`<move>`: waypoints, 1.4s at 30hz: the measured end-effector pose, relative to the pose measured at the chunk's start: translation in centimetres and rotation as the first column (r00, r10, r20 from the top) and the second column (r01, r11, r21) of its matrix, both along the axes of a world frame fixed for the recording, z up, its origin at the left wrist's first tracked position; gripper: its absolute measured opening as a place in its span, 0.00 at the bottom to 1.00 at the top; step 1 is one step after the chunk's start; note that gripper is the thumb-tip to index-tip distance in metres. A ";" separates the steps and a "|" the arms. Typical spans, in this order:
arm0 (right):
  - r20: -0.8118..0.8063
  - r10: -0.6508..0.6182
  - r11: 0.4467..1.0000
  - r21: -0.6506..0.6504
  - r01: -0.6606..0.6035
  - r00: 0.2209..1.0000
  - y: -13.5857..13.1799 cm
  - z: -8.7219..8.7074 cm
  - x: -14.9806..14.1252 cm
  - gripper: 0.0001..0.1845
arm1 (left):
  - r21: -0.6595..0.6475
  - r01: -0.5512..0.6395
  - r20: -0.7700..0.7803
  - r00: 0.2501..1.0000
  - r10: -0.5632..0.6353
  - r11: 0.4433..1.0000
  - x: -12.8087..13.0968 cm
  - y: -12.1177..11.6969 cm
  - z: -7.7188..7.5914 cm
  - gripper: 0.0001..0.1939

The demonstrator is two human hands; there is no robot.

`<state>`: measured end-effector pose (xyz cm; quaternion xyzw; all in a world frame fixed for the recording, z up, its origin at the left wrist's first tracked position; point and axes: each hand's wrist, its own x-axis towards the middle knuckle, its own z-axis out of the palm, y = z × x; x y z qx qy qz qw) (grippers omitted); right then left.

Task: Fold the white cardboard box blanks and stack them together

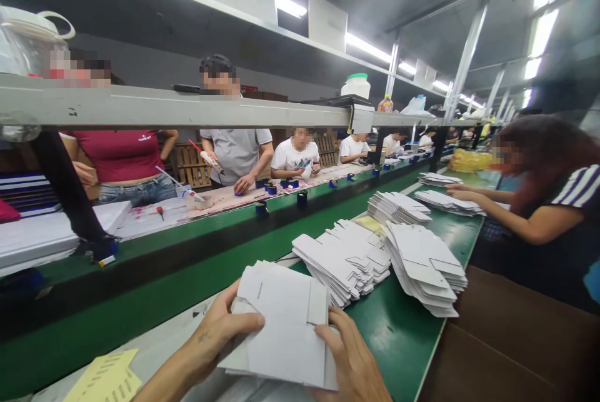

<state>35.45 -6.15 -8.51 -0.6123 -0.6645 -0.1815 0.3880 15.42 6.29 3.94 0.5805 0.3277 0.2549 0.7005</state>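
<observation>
Currently, both hands (227, 322) (350, 342) grasp flat white cartons (281, 327); more carton stacks (344, 258) lie beyond.

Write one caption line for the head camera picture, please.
Left hand and right hand hold flat white cartons beside similar stacks on a green tabletop.

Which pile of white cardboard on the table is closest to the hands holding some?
The front left pile, just beyond the held stack. The front right pile is off to the side, and the other piles lie farther back.
</observation>
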 end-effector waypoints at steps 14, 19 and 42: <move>-0.430 -0.031 0.950 -0.292 -0.107 0.902 2.0 3.1 -2.3 0.81 | 0.072 -0.141 0.086 0.987 0.135 0.987 -6.9 0.1 -6.5 0.65; -0.370 -0.007 0.978 -0.197 -0.071 0.929 2.6 1.9 -3.5 0.78 | 0.112 -0.217 0.049 0.976 0.213 0.970 -5.4 -1.3 -6.6 0.47; -0.323 0.068 0.882 -0.423 -0.208 0.944 3.6 6.6 -1.8 0.18 | 0.319 -0.130 0.141 0.986 0.089 0.939 -3.3 0.3 -6.9 0.31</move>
